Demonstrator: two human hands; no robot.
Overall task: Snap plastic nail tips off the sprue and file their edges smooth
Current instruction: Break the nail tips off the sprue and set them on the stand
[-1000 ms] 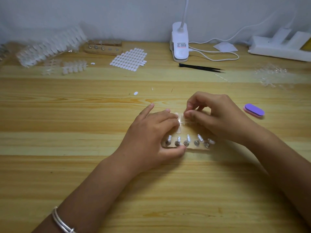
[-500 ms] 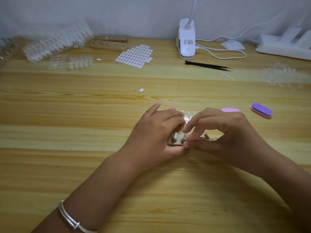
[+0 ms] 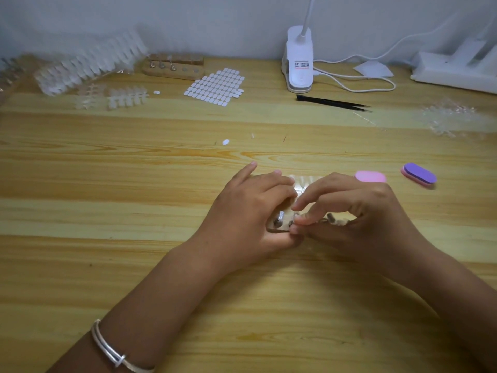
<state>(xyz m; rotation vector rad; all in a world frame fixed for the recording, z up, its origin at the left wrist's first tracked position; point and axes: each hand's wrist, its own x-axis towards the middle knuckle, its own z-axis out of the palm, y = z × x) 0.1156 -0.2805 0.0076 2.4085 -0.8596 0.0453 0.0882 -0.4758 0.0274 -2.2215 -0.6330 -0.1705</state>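
Note:
My left hand [image 3: 250, 211] grips the left end of a small wooden peg stand [image 3: 274, 228] with metal pegs, pressing it to the table. My right hand [image 3: 355, 211] hovers over the stand, with thumb and forefinger pinched on a small pale nail tip at the second peg; most of the tip is hidden by the fingers. A clear sprue strip [image 3: 304, 181] with nail tips lies just beyond both hands. A pink file block [image 3: 369, 176] and a purple file block [image 3: 419, 175] lie to the right.
Piles of clear nail sprues [image 3: 88, 65] sit at the back left beside another wooden stand [image 3: 174, 67] and a sheet of white adhesive tabs [image 3: 215, 86]. A lamp base [image 3: 300, 60], black tweezers [image 3: 333, 103], a power strip [image 3: 454, 74] and clear scraps [image 3: 451, 117] lie at the back right.
My right hand moved from the sprue strip toward me, down to the pegs of the stand, uncovering the pink file block. My left hand stayed on the stand.

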